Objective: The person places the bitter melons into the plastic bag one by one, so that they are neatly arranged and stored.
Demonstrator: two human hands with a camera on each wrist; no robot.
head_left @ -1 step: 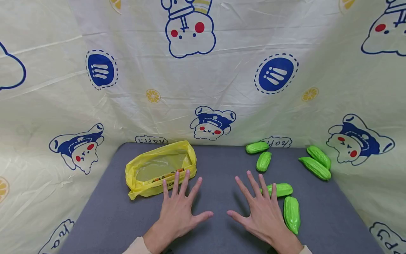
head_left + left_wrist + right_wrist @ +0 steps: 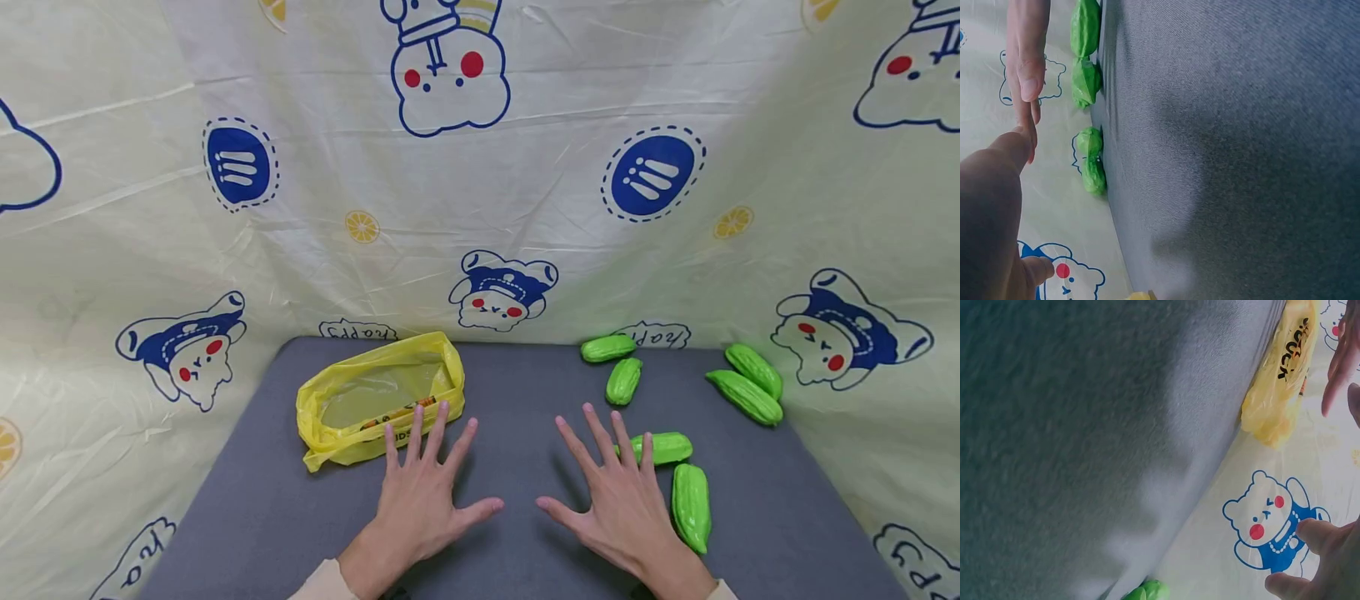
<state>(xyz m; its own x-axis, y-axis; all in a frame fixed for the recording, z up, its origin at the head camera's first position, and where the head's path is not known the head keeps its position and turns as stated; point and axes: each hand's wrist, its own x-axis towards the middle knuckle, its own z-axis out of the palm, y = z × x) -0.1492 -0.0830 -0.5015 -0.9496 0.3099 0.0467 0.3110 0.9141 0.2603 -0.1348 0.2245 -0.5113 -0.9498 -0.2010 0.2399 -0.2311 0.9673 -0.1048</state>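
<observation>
My left hand [image 2: 420,504] hovers over the table, palm down and fingers spread, holding nothing. From the head, its fingertips overlap the near edge of an open-mouthed yellow plastic bag [image 2: 330,451]. Level with it, my right hand [image 2: 622,508] is also spread in the air and grips nothing. Partly behind its fingers lies a green ridged gourd [image 2: 671,448], with another gourd [image 2: 691,508] right of that hand. Both wrist views show a gap between hands and table; the right one catches the bag's printed side [image 2: 1285,369].
Farther back on the grey table [image 2: 517,450] lie two gourds, one [image 2: 608,348] at the rear edge and one [image 2: 624,382] in front. Another pair [image 2: 753,372] [image 2: 746,398] rests side by side near the right edge. A cartoon-printed sheet [image 2: 547,192] hangs behind and around the table.
</observation>
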